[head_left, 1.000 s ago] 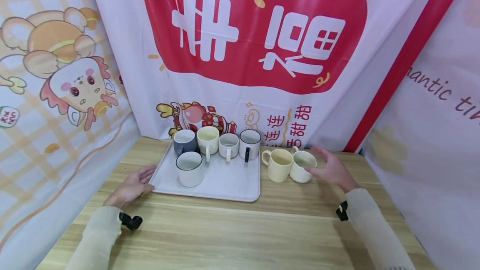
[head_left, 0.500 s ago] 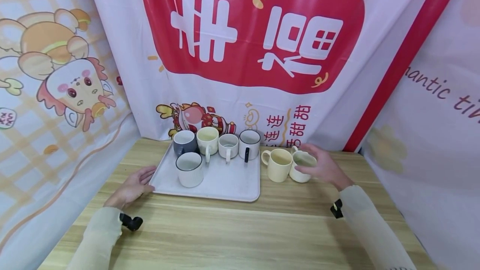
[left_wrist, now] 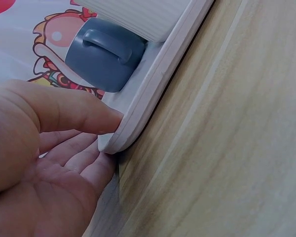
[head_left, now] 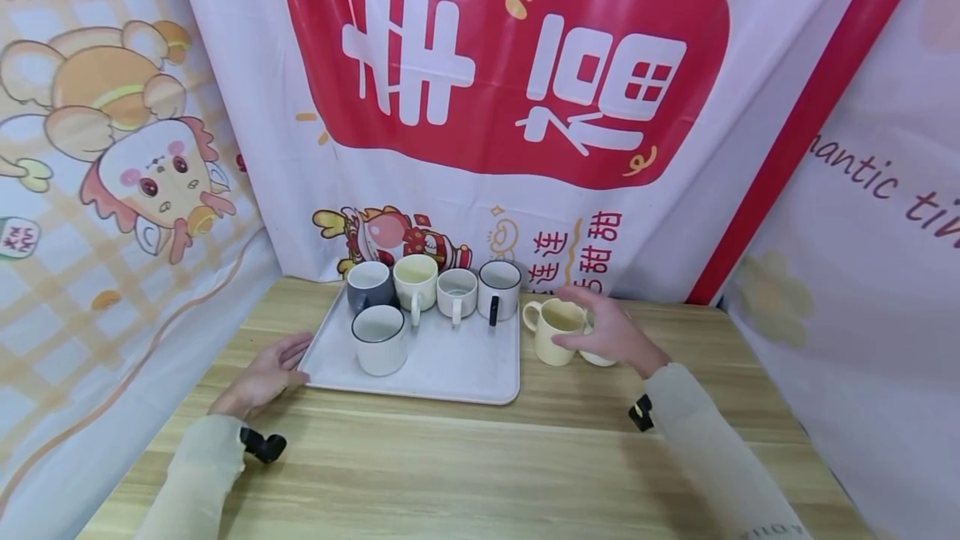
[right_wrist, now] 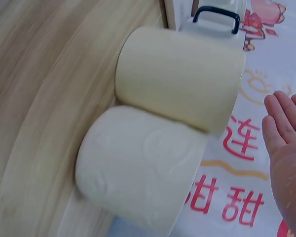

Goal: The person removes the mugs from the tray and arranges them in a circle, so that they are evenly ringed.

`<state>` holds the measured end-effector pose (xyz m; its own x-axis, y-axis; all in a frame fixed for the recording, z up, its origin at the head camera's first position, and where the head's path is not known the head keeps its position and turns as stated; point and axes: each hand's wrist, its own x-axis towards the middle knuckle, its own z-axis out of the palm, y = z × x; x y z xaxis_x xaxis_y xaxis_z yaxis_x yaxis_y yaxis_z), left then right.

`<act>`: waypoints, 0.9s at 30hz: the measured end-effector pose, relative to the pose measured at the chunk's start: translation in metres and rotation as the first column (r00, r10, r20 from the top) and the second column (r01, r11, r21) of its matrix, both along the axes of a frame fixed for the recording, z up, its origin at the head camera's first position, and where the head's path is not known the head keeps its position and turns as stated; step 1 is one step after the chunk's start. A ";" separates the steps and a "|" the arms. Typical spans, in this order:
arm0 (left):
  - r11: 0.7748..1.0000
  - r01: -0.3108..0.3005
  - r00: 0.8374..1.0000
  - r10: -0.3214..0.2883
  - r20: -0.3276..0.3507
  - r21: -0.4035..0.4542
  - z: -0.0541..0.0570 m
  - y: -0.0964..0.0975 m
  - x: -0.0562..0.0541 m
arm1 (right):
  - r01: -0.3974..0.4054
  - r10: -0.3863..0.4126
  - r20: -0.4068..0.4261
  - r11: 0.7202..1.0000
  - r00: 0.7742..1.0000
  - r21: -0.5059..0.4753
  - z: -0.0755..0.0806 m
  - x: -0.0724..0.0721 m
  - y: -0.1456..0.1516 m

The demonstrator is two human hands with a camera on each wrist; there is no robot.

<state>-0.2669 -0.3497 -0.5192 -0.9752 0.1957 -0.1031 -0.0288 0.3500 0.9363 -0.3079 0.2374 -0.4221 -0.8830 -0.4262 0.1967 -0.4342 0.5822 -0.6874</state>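
My left hand pinches the front left corner of the white tray, thumb on the rim and fingers at its outer side in the left wrist view. Several mugs stand upright on the tray: a blue-grey mug, a pale yellow mug, a small white mug and two black-rimmed white mugs, one at the back right and one in front. My right hand, fingers extended, hovers over a cream mug and a white embossed mug, which it partly hides. It holds nothing.
The wooden table spreads out in front of the tray and the two mugs. A printed white and red curtain hangs close behind them. More printed cloth closes off the left side, and another sheet the right.
My right hand has moved left, from beside the white embossed mug to over the cream mug. The left hand, tray and mugs stay in place.
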 end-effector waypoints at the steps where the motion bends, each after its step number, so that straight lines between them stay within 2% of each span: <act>1: 1.000 0.001 1.000 -0.001 0.003 0.002 0.000 0.000 0.000 | -0.016 0.016 -0.005 1.000 1.000 -0.004 -0.001 -0.001 -0.005; 7: 1.000 -0.009 1.000 0.010 0.029 -0.012 0.002 -0.001 -0.001 | -0.095 0.094 -0.029 0.995 0.995 -0.021 -0.003 -0.003 -0.036; 15: 1.000 0.002 1.000 -0.002 0.006 -0.017 -0.002 -0.003 -0.001 | -0.189 0.190 -0.081 0.982 0.978 0.019 -0.010 -0.010 -0.082; 27: 1.000 -0.002 1.000 0.003 0.029 -0.024 0.000 -0.002 -0.002 | -0.236 0.241 -0.066 0.969 0.968 0.078 -0.014 -0.005 -0.149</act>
<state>-0.2693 -0.3515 -0.5191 -0.9722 0.1908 -0.1356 -0.0562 0.3719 0.9266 -0.3126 0.0882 -0.4359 -0.7381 -0.6377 0.2204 -0.6144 0.5003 -0.6101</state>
